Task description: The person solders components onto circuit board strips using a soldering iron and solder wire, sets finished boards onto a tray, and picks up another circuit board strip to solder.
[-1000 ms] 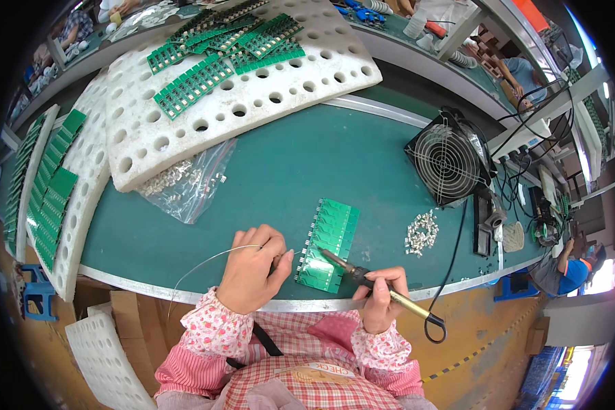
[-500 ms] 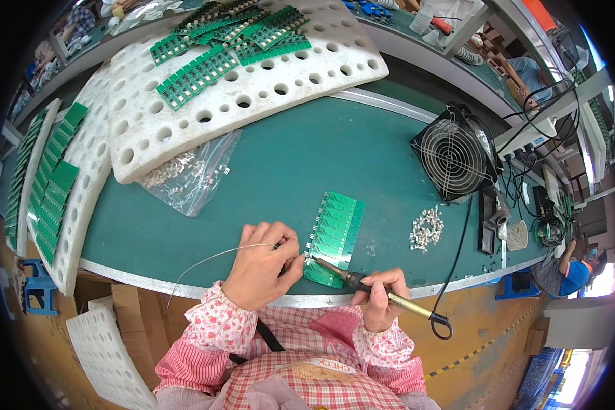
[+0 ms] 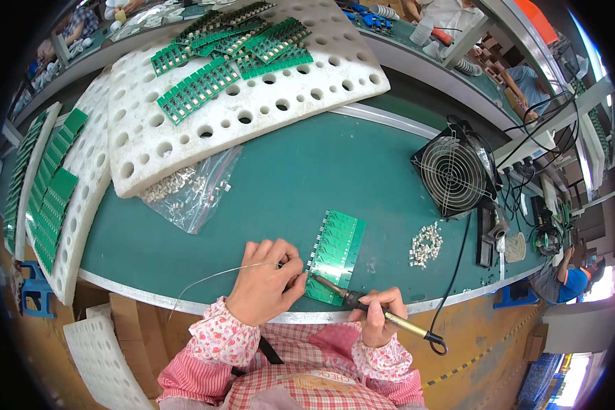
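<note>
A green circuit board panel (image 3: 338,249) lies on the table in front of me, with a row of small metal-coloured parts along its left edge. My left hand (image 3: 263,287) is closed at the panel's lower left, pinching a thin solder wire (image 3: 201,281) whose free end curves out to the left. My right hand (image 3: 381,318) grips a soldering iron (image 3: 406,324) by its handle. The iron slants up and left across the panel's near end, its tip beside my left fingertips at the panel's left edge. Whether the tip touches a joint is too small to tell.
Small white connectors (image 3: 426,244) lie heaped on the right, with more in a clear plastic bag (image 3: 201,205). A black fan (image 3: 451,167) stands behind the heap, near an iron stand (image 3: 486,236). A white foam board (image 3: 205,130) bears stacked circuit panels (image 3: 197,89). Co-workers sit beyond.
The whole view has shifted, so the table and hands sit slightly lower in the picture. Hands, iron and panel keep nearly the same places relative to one another.
</note>
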{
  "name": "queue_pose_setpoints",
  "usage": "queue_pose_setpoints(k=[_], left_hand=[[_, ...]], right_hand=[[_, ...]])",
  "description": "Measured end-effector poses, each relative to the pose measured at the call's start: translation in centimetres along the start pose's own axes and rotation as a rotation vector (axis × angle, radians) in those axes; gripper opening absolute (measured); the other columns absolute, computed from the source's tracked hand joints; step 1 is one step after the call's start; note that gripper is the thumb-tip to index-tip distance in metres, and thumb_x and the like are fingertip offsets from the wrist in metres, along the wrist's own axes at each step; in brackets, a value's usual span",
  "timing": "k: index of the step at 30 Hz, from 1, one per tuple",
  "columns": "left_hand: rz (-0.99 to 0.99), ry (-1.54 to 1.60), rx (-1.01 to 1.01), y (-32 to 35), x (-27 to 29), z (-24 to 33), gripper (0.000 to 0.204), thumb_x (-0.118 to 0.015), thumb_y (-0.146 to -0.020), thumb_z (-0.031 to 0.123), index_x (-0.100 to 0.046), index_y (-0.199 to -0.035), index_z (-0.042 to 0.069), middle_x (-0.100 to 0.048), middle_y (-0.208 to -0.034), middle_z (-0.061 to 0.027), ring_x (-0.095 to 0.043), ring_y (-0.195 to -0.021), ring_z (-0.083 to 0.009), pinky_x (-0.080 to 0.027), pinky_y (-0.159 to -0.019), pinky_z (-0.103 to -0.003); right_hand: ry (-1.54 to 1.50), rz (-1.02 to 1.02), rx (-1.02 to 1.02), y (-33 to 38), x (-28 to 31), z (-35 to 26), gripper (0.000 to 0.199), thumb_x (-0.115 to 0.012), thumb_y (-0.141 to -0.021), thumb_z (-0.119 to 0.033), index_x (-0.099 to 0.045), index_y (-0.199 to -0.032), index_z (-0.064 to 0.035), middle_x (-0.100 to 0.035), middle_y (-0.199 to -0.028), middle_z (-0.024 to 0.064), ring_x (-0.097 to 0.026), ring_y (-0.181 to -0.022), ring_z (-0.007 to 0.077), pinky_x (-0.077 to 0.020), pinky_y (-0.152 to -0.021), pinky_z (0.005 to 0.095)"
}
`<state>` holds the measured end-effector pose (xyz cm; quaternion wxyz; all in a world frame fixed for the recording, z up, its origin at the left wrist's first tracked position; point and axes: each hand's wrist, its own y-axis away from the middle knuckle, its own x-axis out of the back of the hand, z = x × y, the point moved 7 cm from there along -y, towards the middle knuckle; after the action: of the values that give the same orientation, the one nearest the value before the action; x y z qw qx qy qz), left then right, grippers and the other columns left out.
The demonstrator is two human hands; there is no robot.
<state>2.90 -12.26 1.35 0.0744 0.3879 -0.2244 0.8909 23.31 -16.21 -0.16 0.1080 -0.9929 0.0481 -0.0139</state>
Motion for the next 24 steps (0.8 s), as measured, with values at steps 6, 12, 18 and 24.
queue_pose_setpoints(k=[6, 12, 18, 24], left_hand=[[0.002, -0.023, -0.014, -0.16, 0.12, 0.21, 0.011, -0.069, -0.079, 0.012, -0.059, -0.078, 0.008, -0.055, -0.092, -0.0034, -0.050, -0.083, -0.0222, -0.034, -0.076, -0.037], [0.023, 0.018, 0.015, -0.16, 0.06, -0.12, 0.011, -0.069, -0.079, 0.012, -0.059, -0.078, 0.008, -0.055, -0.092, -0.0035, -0.051, -0.082, -0.0218, -0.034, -0.076, -0.037], [0.005, -0.020, -0.019, -0.29, -0.14, 0.19, 0.011, -0.070, -0.078, 0.011, -0.059, -0.078, 0.008, -0.054, -0.092, -0.0033, -0.051, -0.082, -0.0211, -0.034, -0.075, -0.037], [-0.001, -0.047, -0.019, -0.35, -0.24, 0.23, 0.011, -0.069, -0.078, 0.011, -0.059, -0.079, 0.008, -0.053, -0.092, -0.0036, -0.050, -0.081, -0.0213, -0.034, -0.075, -0.038]], right_hand=[[0.088, -0.062, 0.091, -0.07, -0.58, -0.65, 0.022, -0.050, -0.096, -0.017, -0.048, -0.086, 0.0022, -0.054, -0.063, 0.0103, -0.053, -0.042, 0.0141, -0.0422, -0.039, 0.0236], [0.048, 0.001, 0.106, 0.01, -0.19, -0.54, 0.019, -0.050, -0.095, -0.016, -0.049, -0.087, 0.0016, -0.053, -0.064, 0.0092, -0.054, -0.043, 0.0144, -0.0429, -0.039, 0.0245], [0.030, -0.005, 0.009, 0.04, 0.16, 0.15, 0.014, -0.057, -0.091, -0.010, -0.058, -0.084, 0.0026, -0.065, -0.066, 0.0119, -0.065, -0.052, 0.0150, -0.0513, -0.049, 0.0259], [0.027, -0.032, 0.022, -0.03, 0.01, -0.18, 0.015, -0.058, -0.091, -0.010, -0.058, -0.085, 0.0032, -0.066, -0.069, 0.0123, -0.065, -0.052, 0.0150, -0.0509, -0.049, 0.0253]])
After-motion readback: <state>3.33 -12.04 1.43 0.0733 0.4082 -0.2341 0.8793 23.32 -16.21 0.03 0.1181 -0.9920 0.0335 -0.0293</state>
